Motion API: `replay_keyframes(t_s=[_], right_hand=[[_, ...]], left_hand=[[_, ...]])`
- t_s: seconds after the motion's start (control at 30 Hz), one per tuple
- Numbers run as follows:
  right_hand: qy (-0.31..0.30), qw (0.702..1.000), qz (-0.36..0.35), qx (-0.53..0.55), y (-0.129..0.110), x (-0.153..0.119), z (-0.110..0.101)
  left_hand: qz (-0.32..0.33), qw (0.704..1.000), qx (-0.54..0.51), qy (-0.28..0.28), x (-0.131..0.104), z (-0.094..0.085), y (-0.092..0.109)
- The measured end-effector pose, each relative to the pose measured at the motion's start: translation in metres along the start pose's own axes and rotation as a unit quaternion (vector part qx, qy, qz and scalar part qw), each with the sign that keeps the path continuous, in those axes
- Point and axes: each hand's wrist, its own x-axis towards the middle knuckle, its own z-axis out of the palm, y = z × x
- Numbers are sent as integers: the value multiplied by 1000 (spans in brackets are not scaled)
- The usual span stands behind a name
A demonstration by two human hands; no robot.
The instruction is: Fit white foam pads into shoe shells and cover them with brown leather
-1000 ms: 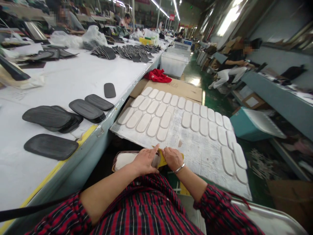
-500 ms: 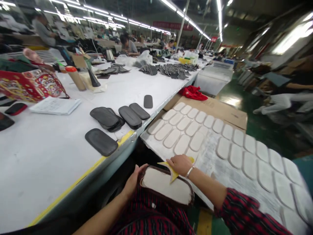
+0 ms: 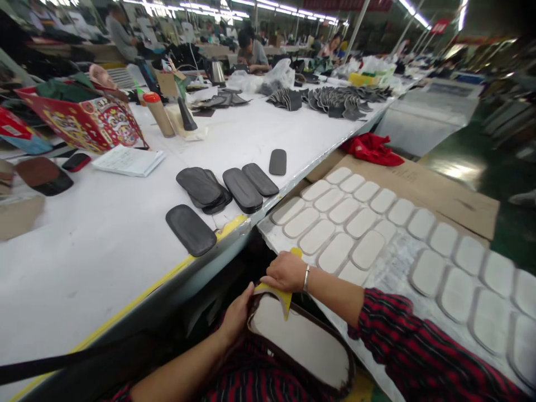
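- Left hand (image 3: 237, 316) is clasping a dark-rimmed, white-faced oval piece (image 3: 304, 340), likely steadying its end.
- Right hand (image 3: 288, 272) is pinching a flat yellow tool (image 3: 286, 302) for control.

Green floor (image 3: 513, 234), bright ceiling lights (image 3: 285, 9)

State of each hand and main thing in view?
Left hand: holding dark-rimmed piece
Right hand: closed on yellow tool
Yellow tool: held at piece's end
Dark-rimmed piece: pale face up
Dark pads: some stacked, some single
Pale pads: spread in rows
Red cloth: crumpled
Red-topped bottle: standing
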Motion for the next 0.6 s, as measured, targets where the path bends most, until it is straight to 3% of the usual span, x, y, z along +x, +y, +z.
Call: replay_keyframes(t_s=[0.13, 0.27, 0.33, 0.47, 0.6], right_hand=[[15, 998, -65, -1, 3, -4, 3], [3, 999, -37, 15, -7, -20, 7], [-8, 999, 17, 29, -17, -29, 8], [-61, 984, 158, 49, -33, -57, 1], [-53, 919, 379, 94, -46, -122, -18]], left_hand=[[64, 996, 67, -15, -9, -2, 5], [111, 976, 125, -137, -16, 0, 21], [117, 964, 151, -185, -15, 0, 27], [50, 962, 132, -235, -5, -3, 34], [12, 954, 100, -284, 13, 1, 42]])
